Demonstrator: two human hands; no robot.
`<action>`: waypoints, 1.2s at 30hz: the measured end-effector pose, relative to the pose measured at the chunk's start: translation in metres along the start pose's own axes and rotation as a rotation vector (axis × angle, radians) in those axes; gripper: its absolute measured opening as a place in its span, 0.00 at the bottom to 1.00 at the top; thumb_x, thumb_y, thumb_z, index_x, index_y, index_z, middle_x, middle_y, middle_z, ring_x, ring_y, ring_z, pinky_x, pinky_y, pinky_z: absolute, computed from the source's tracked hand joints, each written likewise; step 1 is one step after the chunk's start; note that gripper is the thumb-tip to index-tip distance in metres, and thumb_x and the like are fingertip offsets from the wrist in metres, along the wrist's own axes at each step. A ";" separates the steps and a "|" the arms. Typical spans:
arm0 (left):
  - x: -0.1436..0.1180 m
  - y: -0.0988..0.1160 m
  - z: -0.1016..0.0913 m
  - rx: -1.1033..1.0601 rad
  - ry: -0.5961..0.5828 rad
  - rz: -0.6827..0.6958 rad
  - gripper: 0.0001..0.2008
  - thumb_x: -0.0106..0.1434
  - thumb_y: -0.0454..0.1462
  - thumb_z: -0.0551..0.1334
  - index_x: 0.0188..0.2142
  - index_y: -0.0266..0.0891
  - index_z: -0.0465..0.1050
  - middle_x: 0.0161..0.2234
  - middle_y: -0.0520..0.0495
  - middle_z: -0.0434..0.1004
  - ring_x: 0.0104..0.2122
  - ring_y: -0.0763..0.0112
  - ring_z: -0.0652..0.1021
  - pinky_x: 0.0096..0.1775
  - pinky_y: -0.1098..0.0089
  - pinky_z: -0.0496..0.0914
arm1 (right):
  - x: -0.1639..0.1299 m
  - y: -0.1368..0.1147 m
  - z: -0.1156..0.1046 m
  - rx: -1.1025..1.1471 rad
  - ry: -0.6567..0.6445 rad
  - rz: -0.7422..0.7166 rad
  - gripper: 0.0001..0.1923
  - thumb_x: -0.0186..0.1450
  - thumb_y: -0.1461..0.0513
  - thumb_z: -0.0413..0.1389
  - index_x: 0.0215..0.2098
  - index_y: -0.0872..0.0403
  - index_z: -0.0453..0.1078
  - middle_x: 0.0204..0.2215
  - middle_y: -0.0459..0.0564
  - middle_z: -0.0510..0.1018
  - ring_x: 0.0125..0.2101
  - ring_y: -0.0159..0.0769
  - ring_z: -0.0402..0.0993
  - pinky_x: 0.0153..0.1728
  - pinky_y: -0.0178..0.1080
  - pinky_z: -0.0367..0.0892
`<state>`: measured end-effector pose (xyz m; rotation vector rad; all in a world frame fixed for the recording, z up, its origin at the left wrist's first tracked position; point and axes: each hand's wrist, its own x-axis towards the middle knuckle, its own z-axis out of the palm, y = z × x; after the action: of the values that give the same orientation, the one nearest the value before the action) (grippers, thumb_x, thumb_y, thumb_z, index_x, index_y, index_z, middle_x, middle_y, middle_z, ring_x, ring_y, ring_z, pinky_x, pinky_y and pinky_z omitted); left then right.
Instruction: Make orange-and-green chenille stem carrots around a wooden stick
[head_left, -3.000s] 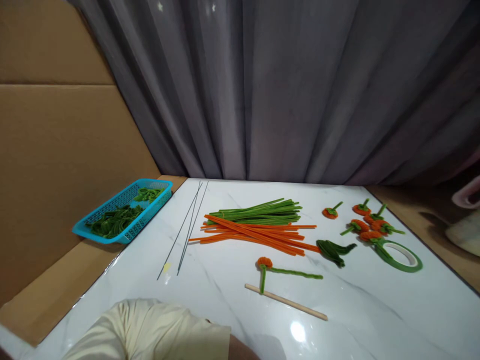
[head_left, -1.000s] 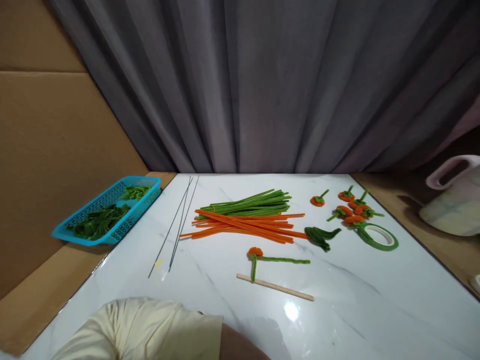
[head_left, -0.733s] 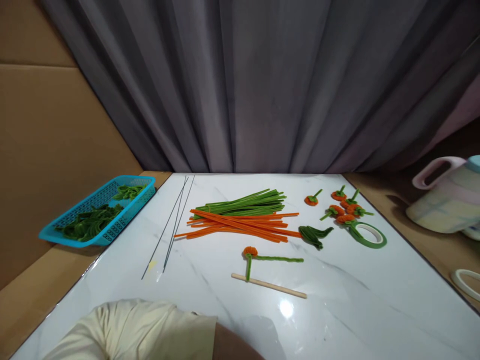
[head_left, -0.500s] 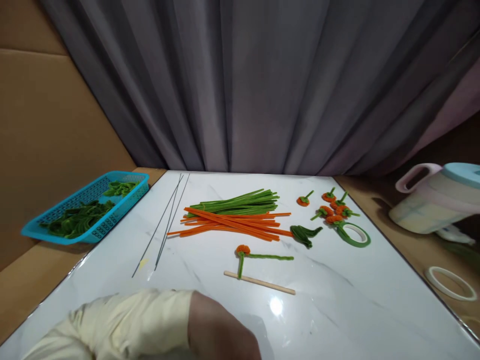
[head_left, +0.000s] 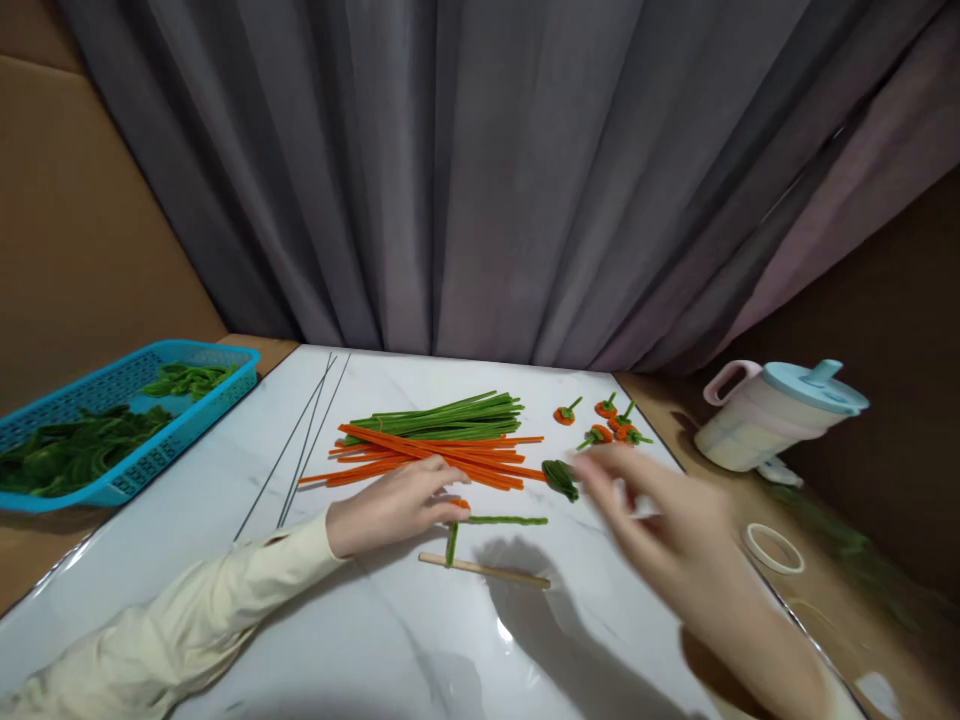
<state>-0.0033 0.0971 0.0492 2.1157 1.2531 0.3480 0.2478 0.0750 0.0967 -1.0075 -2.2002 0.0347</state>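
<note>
My left hand (head_left: 390, 505) lies on the white marble table (head_left: 225, 520), its fingertips pinching the orange head of a pipe-cleaner flower (head_left: 460, 503). The flower's green stem (head_left: 504, 520) trails to the right, and a second green piece crosses a thin wooden stick (head_left: 487, 571) just in front. My right hand (head_left: 660, 515) hovers blurred above the table's right side with its fingers spread, holding nothing, next to a dark green leaf piece (head_left: 561, 478). Behind my left hand lie loose orange pipe cleaners (head_left: 450, 458) and green pipe cleaners (head_left: 450, 414).
Several small orange flowers (head_left: 604, 420) sit at the back right. Thin metal wires (head_left: 300, 445) lie to the left, and a blue basket of green pieces (head_left: 112, 425) stands off the table's left edge. A lidded pitcher (head_left: 772, 415) and white tape ring (head_left: 772, 547) sit on the right.
My view has turned right. My left hand has reached forward from the near edge onto the orange flower, and my right hand has come into view over the right side.
</note>
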 end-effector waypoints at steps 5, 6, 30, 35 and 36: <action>0.008 -0.009 0.021 -0.014 0.015 0.073 0.13 0.65 0.38 0.52 0.42 0.39 0.73 0.38 0.45 0.72 0.39 0.65 0.72 0.41 0.69 0.64 | -0.005 0.014 0.078 0.139 -0.446 0.100 0.06 0.60 0.70 0.56 0.35 0.56 0.65 0.33 0.50 0.73 0.33 0.36 0.71 0.32 0.36 0.67; 0.010 -0.010 0.021 -0.075 0.012 0.051 0.13 0.65 0.37 0.52 0.40 0.37 0.74 0.35 0.46 0.73 0.37 0.66 0.73 0.40 0.70 0.64 | -0.008 0.015 0.088 0.148 -0.475 0.105 0.09 0.59 0.70 0.57 0.37 0.56 0.66 0.35 0.51 0.73 0.35 0.37 0.70 0.35 0.37 0.67; -0.003 0.021 0.004 -0.974 -0.396 -0.257 0.09 0.58 0.38 0.62 0.36 0.34 0.73 0.22 0.53 0.71 0.21 0.76 0.73 0.28 0.71 0.73 | -0.003 0.004 0.039 -0.016 -0.305 -0.359 0.17 0.69 0.70 0.39 0.32 0.57 0.69 0.23 0.49 0.70 0.28 0.34 0.59 0.33 0.40 0.51; -0.003 0.019 0.005 -1.019 -0.378 -0.279 0.12 0.57 0.41 0.63 0.37 0.34 0.73 0.26 0.52 0.73 0.22 0.76 0.74 0.31 0.70 0.72 | -0.001 0.003 0.041 -0.089 -0.273 -0.380 0.17 0.70 0.70 0.40 0.33 0.57 0.69 0.23 0.49 0.71 0.32 0.36 0.63 0.36 0.41 0.54; -0.002 0.017 0.005 -1.059 -0.385 -0.291 0.13 0.57 0.42 0.64 0.37 0.34 0.73 0.29 0.51 0.73 0.24 0.76 0.75 0.33 0.70 0.72 | 0.000 0.003 0.041 -0.110 -0.257 -0.386 0.17 0.70 0.70 0.40 0.33 0.57 0.70 0.24 0.50 0.72 0.34 0.37 0.63 0.37 0.41 0.54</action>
<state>0.0097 0.0873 0.0568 1.0175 0.8317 0.3431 0.2247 0.0878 0.0647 -0.6468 -2.6232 -0.1417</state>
